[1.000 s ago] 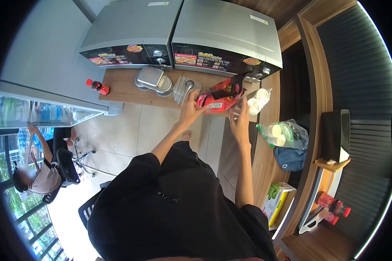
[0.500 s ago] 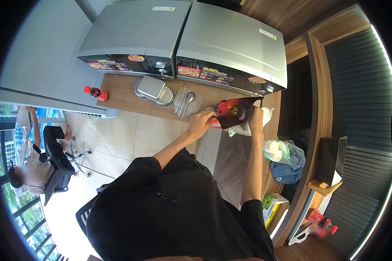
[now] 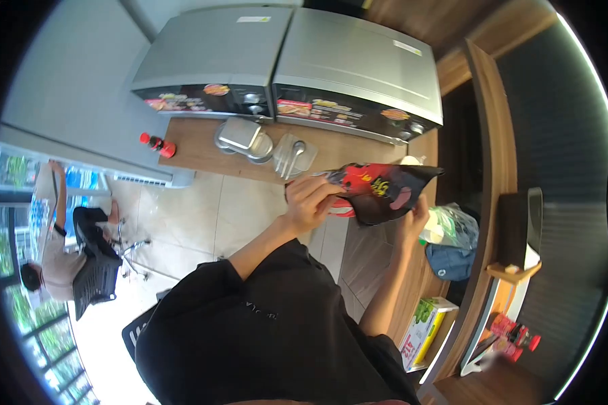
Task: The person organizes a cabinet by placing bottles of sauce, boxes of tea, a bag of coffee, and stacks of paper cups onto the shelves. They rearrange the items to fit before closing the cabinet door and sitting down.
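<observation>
A black and red food packet [image 3: 378,191] is stretched between both hands over the counter's front edge. My left hand [image 3: 312,202] is closed on the packet's left end. At its lower right edge, the fingers of my right hand [image 3: 415,217] are wrapped round the packet. Behind it on the counter lie a spoon and chopsticks [image 3: 294,156] on a clear lid [image 3: 307,160]. Metal containers [image 3: 242,133] stand to the left of these.
Two microwaves [image 3: 203,54] line the back of the wooden counter [image 3: 203,142]. A red-capped bottle [image 3: 158,145] stands at its left end. On the right are a plastic bag [image 3: 456,226], a blue bag [image 3: 449,262] and a box [image 3: 425,331]. Another person [image 3: 57,270] sits at far left.
The packet has moved right and opened out flatter toward the camera. My right hand has shifted down and right with it. The view has tilted slightly.
</observation>
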### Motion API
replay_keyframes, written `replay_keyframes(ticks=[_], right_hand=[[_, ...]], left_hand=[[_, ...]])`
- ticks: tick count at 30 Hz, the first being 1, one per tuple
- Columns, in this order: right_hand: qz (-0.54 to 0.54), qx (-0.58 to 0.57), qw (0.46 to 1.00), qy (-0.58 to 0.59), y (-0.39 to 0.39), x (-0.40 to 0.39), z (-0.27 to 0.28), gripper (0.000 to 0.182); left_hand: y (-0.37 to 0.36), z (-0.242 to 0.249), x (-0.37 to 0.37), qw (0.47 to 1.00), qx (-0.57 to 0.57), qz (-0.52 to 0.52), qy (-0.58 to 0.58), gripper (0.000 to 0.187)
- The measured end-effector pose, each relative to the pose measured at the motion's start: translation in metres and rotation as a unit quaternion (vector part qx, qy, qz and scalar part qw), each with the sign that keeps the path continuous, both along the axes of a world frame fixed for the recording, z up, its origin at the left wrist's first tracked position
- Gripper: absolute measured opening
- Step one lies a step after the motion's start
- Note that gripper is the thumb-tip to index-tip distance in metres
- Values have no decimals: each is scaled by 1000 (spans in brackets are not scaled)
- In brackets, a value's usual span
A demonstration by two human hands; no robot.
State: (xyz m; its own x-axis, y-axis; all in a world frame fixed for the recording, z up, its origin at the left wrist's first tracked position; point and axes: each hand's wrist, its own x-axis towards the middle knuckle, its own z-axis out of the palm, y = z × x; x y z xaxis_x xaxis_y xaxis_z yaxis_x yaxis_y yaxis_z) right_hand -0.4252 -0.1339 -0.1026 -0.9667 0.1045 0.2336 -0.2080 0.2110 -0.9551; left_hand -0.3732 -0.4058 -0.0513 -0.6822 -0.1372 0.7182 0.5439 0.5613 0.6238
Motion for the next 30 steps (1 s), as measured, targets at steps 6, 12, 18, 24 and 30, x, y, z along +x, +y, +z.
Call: replay_keyframes(ticks=[6, 12, 18, 24, 30], right_hand=[[-77, 28, 997, 12, 30, 107, 17, 5], [-228, -51, 970, -70, 79, 257, 28, 6], [-413, -29, 910, 31, 112, 423, 45, 4], [-566, 109, 811, 94, 115, 548, 76, 7], [-690, 173, 692, 123, 131, 632, 124, 6]], left_hand=[[31, -16, 43, 995, 1, -95, -39, 23], [104, -3, 107, 964, -61, -256, -39, 22], [179, 6, 197, 893, -82, -439, 57, 30], [240, 24, 294, 817, 2, -574, 47, 38], [304, 98, 349, 718, -13, -689, 94, 35]])
